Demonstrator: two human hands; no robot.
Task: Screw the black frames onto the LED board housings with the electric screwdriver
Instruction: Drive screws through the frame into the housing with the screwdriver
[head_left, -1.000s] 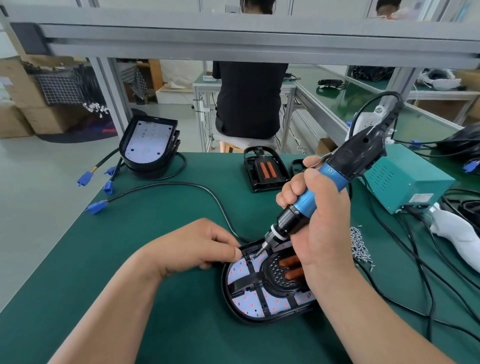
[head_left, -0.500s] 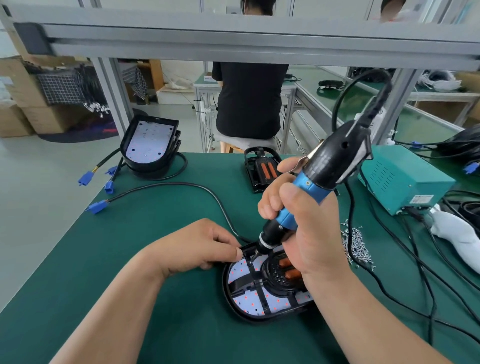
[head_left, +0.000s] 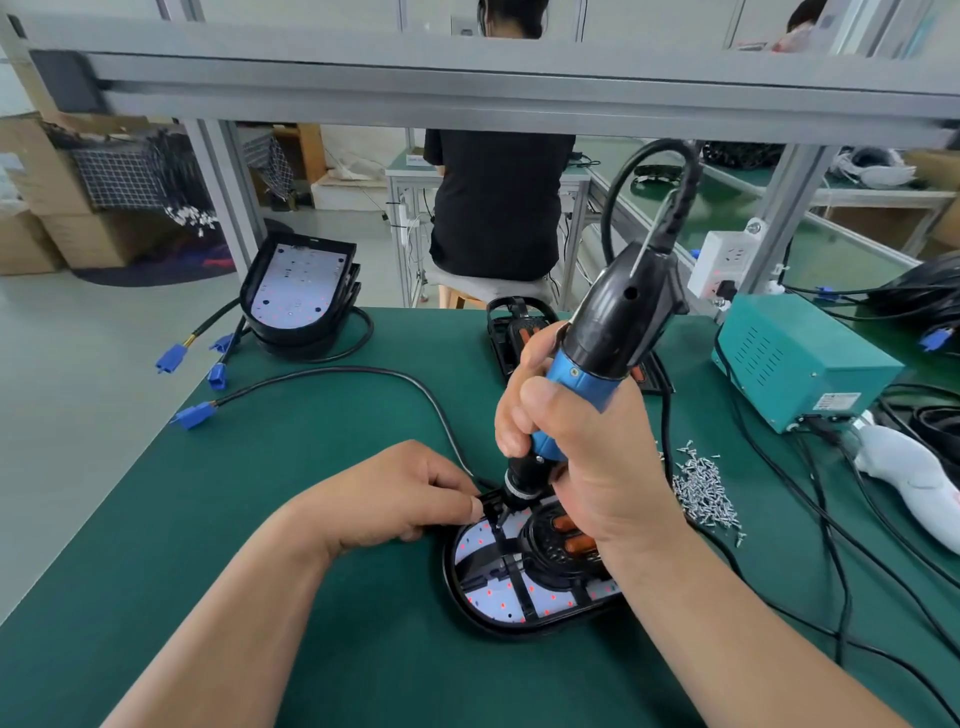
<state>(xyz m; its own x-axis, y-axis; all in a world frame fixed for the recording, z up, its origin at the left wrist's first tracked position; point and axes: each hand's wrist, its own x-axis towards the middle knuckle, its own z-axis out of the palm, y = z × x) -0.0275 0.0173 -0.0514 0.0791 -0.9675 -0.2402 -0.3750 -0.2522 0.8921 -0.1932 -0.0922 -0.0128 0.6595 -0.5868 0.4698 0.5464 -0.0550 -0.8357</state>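
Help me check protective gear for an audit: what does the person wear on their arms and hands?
Nothing is worn. The left hand and right hand are bare, with no gloves, and no rings show. The left forearm and right forearm are bare to the frame edge: no sleeves, watch or wrist strap in view.

One blue-and-black electric screwdriver (head_left: 597, 353). One oval black LED board housing (head_left: 464, 607), carrying one black cross-barred frame (head_left: 511, 569). What look like three more black housings (head_left: 301, 291) in one stack. Four blue cable connectors (head_left: 195, 415) at the tabletop's left. One teal metal power box (head_left: 800, 358). One heap of silver screws (head_left: 701, 493), too many to count.
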